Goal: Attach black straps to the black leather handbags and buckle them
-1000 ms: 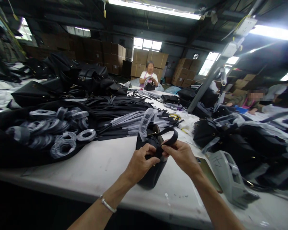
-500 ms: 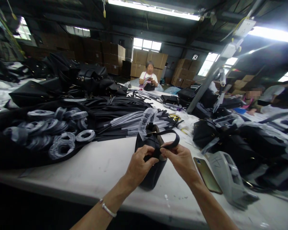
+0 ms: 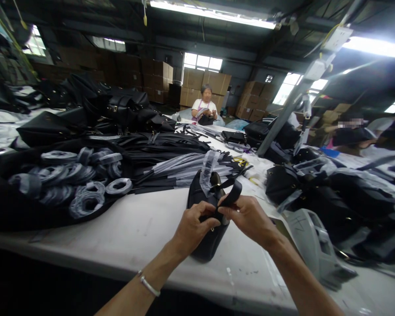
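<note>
A small black handbag stands on the white table right in front of me, its top open. My left hand pinches the bag's near upper edge, close to a small gold fitting. With thumb and finger, my right hand grips a black strap that loops up and over the bag's opening. The fingertips of both hands almost meet there, and they hide the spot where strap and bag come together. A strip of clear plastic wrap sticks up from the bag's far end.
Plastic-wrapped strap coils lie on black material at left. Flat black straps spread behind the bag. A grey tape dispenser and a phone are right, beside piled black bags. A co-worker sits across the table.
My right hand has turned slightly and shifted a little, its forearm now covering most of the phone. The strap loop has become tighter and more upright. My left hand keeps its hold.
</note>
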{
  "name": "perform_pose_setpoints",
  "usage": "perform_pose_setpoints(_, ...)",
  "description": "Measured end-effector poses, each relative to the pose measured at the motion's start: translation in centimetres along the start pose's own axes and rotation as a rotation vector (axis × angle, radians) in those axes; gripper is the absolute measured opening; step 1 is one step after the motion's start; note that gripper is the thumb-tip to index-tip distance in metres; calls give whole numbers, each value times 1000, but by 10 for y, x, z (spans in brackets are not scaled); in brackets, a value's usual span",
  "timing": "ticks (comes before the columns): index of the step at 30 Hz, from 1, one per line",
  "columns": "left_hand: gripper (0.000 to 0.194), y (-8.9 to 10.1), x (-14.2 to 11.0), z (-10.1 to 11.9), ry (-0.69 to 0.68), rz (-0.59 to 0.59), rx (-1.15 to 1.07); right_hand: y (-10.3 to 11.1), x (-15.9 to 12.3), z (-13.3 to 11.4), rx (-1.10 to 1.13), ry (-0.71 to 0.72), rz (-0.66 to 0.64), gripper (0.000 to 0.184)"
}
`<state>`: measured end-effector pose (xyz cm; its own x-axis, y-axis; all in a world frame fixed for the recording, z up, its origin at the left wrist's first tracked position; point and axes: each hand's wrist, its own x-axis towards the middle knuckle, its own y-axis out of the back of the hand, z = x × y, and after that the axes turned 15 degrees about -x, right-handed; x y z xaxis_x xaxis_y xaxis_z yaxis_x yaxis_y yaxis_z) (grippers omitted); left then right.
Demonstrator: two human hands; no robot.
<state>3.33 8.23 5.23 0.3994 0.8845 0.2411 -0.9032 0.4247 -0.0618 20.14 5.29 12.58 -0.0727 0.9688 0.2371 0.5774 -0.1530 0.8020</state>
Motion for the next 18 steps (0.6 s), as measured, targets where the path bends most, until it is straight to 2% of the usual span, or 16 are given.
perform_pose_setpoints(4, 17, -2, 0, 5, 40, -7, -111, -11, 4, 13, 303, -163, -131, 13)
perform_pose_setpoints(8, 20, 0, 0, 10, 121, -32, -193, -24, 3, 25, 518, -190, -148, 21)
perform_pose_setpoints(13, 29, 7, 5, 9, 212, -148, -308, -22, -1, 23, 576, -192, -171, 25)
perform_pose_setpoints(18, 31, 11, 9, 0, 233, -234, -409, -12, 0, 19, 477, -193, -204, 20)
